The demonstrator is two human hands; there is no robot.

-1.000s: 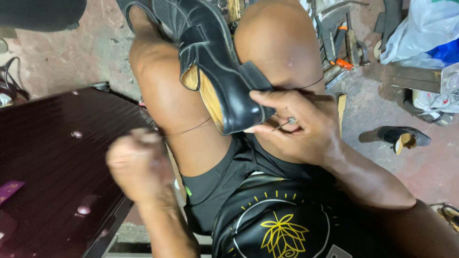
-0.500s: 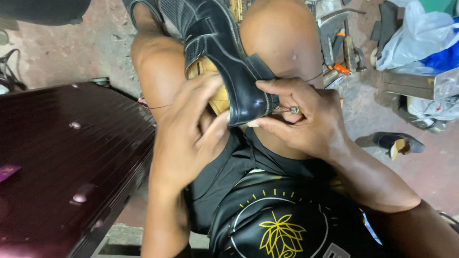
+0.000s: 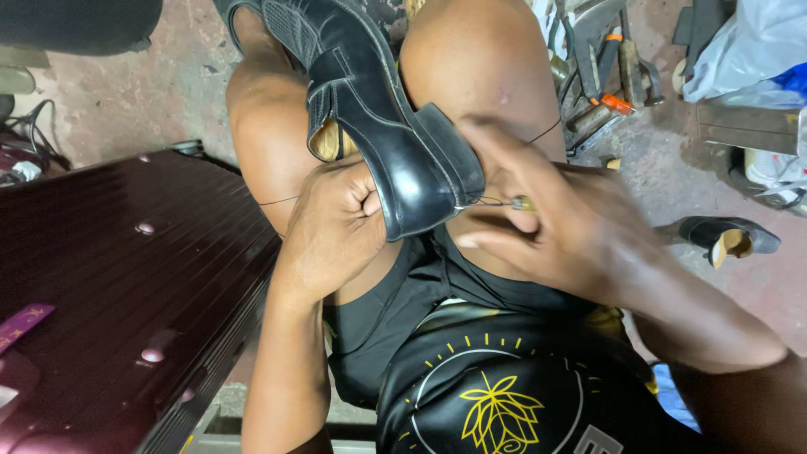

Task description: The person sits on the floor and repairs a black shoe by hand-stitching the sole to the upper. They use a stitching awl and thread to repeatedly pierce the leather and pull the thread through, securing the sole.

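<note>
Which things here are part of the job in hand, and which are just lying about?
In use: black shoe, thread, awl, left hand, right hand.
Lying about: maroon suitcase, other shoe, floor tools, plastic bags.

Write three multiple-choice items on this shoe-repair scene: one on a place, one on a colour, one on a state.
1. Where does the black shoe rest?
A. between the person's knees
B. on the suitcase
C. on the floor

2. What colour is the ribbed suitcase?
A. green
B. dark maroon
C. white

3. What is the left hand doing?
A. lying open on the suitcase
B. gripping the shoe
C. holding a hammer

Key: 1 A, knees flank it; 2 B, its shell shows maroon; 3 B, its fingers curl against the shoe, while the right hand pinches a small tool.
</note>
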